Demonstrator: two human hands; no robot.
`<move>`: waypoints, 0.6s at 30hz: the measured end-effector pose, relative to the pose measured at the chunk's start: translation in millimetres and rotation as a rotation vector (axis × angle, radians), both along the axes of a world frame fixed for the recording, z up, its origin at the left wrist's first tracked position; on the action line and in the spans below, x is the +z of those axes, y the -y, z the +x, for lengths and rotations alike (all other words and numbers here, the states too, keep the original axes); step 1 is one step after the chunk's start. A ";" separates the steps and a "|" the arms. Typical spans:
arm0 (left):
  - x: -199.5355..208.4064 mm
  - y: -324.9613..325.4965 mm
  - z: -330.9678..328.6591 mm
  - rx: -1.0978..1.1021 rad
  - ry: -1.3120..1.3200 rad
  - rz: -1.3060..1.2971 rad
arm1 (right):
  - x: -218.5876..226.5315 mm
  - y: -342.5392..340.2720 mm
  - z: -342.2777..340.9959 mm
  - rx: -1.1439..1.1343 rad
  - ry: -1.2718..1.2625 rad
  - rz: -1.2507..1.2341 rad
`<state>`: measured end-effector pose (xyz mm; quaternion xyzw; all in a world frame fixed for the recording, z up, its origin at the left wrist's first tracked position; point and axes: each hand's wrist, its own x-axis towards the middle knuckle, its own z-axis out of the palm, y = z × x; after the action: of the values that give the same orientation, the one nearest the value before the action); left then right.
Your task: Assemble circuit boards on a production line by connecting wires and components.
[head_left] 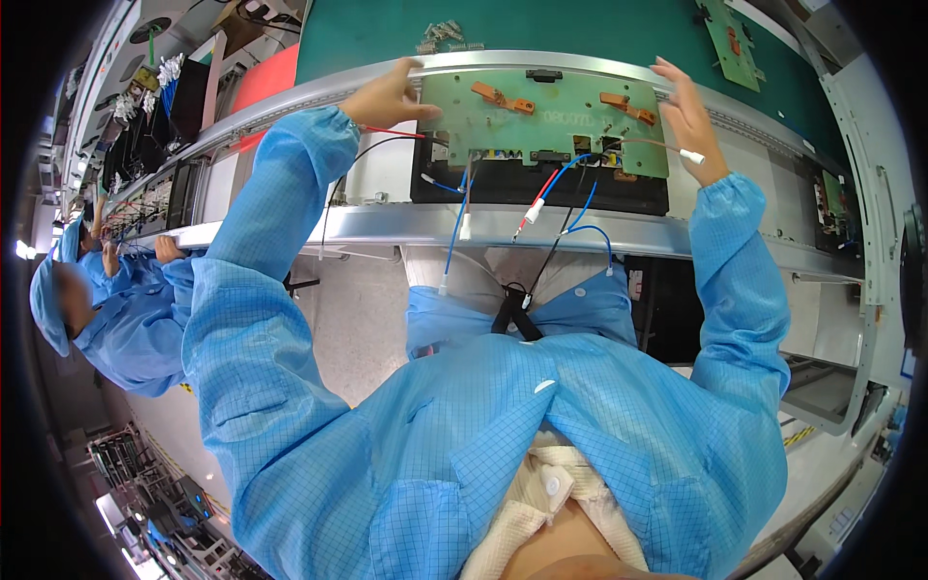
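Observation:
A green plate [570, 124] with orange-brown latches [501, 98] lies over a black tray [541, 191] between two metal rails. At its left edge is my left hand [385, 97], thumb and fingers apart; whether the thumb touches the plate I cannot tell. My right hand [688, 118] is just past the right edge, fingers spread and nothing in them. Red, black, blue and brown wires come out along the plate's near side. One brown wire ends in a white connector [691, 156] by my right palm. A blue wire [454, 237] hangs over the near rail.
The near rail [367, 224] runs between my body and the tray. Beyond the far rail, a green mat [580, 34] carries small metal parts [443, 37] and another green plate [732, 46]. A co-worker [126, 309] in blue sits at the left.

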<state>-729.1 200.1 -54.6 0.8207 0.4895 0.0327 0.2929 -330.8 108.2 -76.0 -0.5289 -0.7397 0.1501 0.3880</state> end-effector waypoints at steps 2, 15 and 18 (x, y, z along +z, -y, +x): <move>-0.5 7.1 0.6 -0.085 -0.052 0.184 | -8.0 -1.9 -11.3 0.030 0.074 -0.005; -40.0 0.9 5.7 -0.556 -0.182 0.330 | -21.5 -2.6 -25.5 -0.018 0.265 -0.044; -33.5 14.9 7.6 -0.548 -0.166 0.271 | -19.2 14.5 -29.5 -0.061 0.267 -0.078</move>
<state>-721.5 185.2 -88.1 0.9534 0.2637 -0.0498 0.1378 -360.3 93.7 -95.3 -0.5808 -0.7621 0.0953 0.2698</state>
